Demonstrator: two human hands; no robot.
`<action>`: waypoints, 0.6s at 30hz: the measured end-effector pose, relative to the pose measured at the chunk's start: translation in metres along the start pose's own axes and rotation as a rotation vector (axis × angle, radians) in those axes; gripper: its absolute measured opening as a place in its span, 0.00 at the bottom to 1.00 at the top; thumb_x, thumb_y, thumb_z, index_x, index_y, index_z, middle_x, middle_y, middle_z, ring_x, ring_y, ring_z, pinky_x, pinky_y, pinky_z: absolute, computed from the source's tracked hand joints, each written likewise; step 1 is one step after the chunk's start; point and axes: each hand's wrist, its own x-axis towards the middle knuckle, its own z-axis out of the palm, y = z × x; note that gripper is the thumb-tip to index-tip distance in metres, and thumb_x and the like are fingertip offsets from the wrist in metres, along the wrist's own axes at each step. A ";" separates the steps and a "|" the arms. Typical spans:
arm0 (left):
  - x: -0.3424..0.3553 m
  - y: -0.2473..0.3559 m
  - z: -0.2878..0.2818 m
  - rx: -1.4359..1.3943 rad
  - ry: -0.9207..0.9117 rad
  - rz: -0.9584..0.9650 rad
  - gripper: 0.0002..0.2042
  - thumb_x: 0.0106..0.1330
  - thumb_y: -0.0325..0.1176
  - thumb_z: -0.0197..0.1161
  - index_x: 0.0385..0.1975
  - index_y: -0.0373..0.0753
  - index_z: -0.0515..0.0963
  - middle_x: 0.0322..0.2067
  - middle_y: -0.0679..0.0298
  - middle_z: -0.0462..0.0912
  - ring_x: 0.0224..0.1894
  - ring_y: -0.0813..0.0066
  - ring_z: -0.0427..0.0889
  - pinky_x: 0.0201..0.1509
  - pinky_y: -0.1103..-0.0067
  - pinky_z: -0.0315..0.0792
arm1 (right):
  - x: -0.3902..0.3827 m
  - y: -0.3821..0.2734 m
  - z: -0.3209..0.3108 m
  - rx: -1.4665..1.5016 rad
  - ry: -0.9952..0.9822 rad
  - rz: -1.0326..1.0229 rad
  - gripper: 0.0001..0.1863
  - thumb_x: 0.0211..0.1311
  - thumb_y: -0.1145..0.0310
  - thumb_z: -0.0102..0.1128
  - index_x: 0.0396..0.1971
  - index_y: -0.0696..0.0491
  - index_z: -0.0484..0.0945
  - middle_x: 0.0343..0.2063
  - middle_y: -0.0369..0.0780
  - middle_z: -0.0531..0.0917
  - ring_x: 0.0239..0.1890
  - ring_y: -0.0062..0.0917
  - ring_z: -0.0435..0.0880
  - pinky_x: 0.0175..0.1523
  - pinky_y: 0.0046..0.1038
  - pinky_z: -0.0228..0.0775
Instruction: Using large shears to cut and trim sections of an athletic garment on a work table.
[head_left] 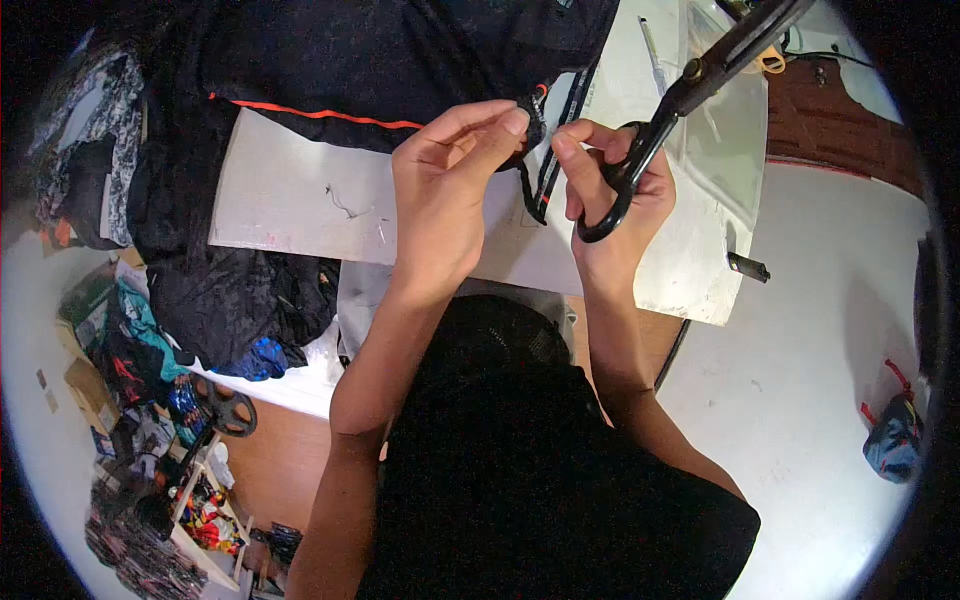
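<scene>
A black garment (380, 60) with a thin orange-red trim line (320, 113) lies over the far side of the table. My left hand (440, 200) is closed in a pinch on the garment's edge, where a narrow dark strip (534, 190) hangs down. Just right of it, my right hand (630, 215) has its fingers through the handles of large black scissors (690, 95). The blades point up and right, away from the cloth. The thumb and fingertip of that hand come close together near the garment's edge; whether a thread is between them cannot be seen.
Loose dark thread (346, 205) lies on the white tabletop (290, 215). Around its right side are a clear plastic sheet (725, 150), a slim pen-like tool (652, 50) and a small black object (749, 267). Piled dark clothes (240, 305) and a black handwheel (232, 408) are at left.
</scene>
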 end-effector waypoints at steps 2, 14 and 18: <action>0.001 0.000 -0.001 0.017 0.026 -0.002 0.08 0.57 0.26 0.63 0.36 0.32 0.78 0.30 0.64 0.80 0.32 0.81 0.76 0.40 0.85 0.69 | -0.003 -0.003 -0.002 0.024 0.038 0.036 0.15 0.46 0.82 0.65 0.23 0.54 0.64 0.26 0.44 0.81 0.11 0.11 0.68 0.13 0.12 0.56; 0.005 0.006 -0.002 -0.100 -0.008 -0.028 0.07 0.58 0.26 0.62 0.35 0.32 0.79 0.29 0.65 0.80 0.31 0.81 0.76 0.39 0.84 0.69 | -0.054 0.007 -0.091 -0.558 -0.188 -0.035 0.24 0.34 0.60 0.78 0.16 0.53 0.67 0.11 0.31 0.70 0.12 0.12 0.65 0.17 0.15 0.55; 0.008 0.013 -0.005 -0.099 -0.017 -0.052 0.07 0.58 0.27 0.62 0.35 0.33 0.79 0.29 0.65 0.80 0.31 0.80 0.76 0.39 0.84 0.69 | -0.048 -0.003 -0.098 -0.942 -0.234 -0.233 0.26 0.30 0.60 0.79 0.14 0.54 0.65 0.10 0.32 0.68 0.12 0.14 0.62 0.17 0.16 0.55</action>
